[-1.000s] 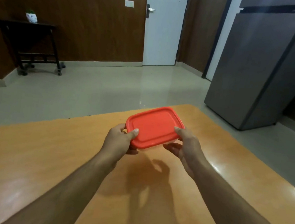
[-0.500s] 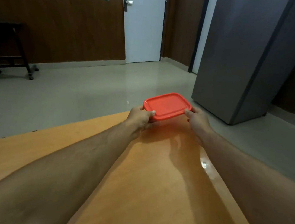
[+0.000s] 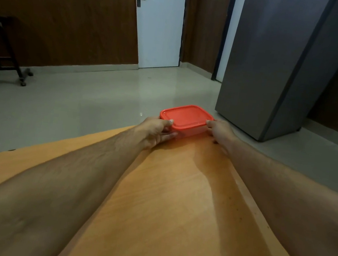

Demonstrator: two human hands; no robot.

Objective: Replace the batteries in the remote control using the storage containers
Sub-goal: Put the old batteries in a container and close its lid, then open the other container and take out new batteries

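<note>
A small clear storage container with a red lid (image 3: 186, 117) sits at the far corner of the orange wooden table (image 3: 168, 201). My left hand (image 3: 157, 131) grips its left end, thumb on the lid's rim. My right hand (image 3: 220, 132) grips its right end. Both arms are stretched far forward across the table. What lies inside the container is hidden by the lid. No remote control or batteries are in view.
Beyond the table's far edge lies a glossy grey floor. A grey fridge (image 3: 280, 64) stands at the right, close to the table corner. A white door (image 3: 160, 23) is at the back, and a dark wheeled side table (image 3: 0, 49) at the left.
Both hands have carried the red-lidded container forward, from the air above the table's middle to its far corner, where it now rests low on the tabletop. The camera has leaned forward.
</note>
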